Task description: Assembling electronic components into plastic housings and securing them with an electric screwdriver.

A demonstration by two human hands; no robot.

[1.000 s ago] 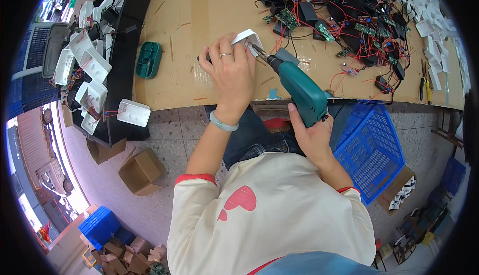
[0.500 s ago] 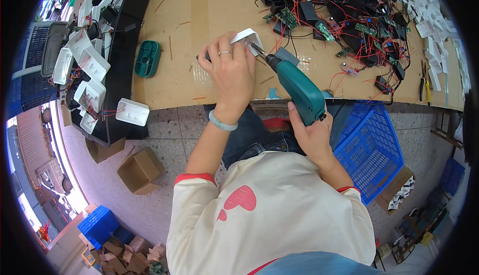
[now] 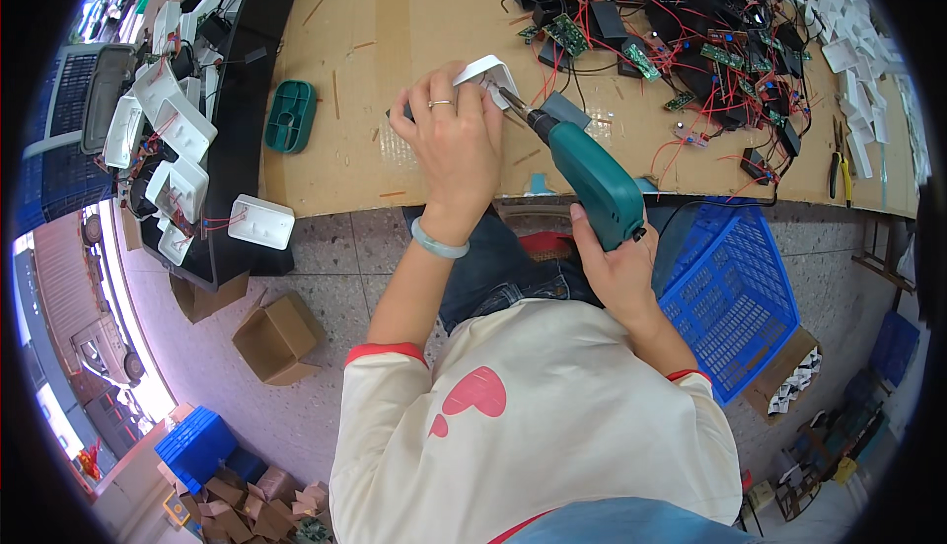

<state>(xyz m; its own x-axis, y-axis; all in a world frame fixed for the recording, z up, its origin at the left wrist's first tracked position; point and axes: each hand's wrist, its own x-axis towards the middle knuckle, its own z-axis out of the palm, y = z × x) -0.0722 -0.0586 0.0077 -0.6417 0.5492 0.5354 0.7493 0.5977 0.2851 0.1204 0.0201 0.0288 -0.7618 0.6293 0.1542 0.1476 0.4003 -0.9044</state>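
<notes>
A black bin (image 3: 242, 71) stands at the table's left side, heaped with white boxes (image 3: 178, 125); one more white box (image 3: 262, 222), with red wires, sits near its lower corner. To the right, a green tray (image 3: 291, 118) with compartments lies on the table (image 3: 355, 164). Next comes the left hand (image 3: 456, 145), palm down and fingers bent, gripping a white case (image 3: 490, 68) against the tabletop. The case lies beyond and to the right of the fingertips, its far wall showing past them and its open side turned right; the fingers hide the rest. The tip of a green power screwdriver (image 3: 597, 174) reaches into that opening; whether it touches a screw is too small to tell. A dark flat piece (image 3: 566, 110) lies just beside the tool's nose. The right hand (image 3: 621, 268) is closed around the screwdriver's near end, thumb along its left side. Farther right are a pile of black boxes and wires (image 3: 691, 41), then pliers (image 3: 839, 164).
</notes>
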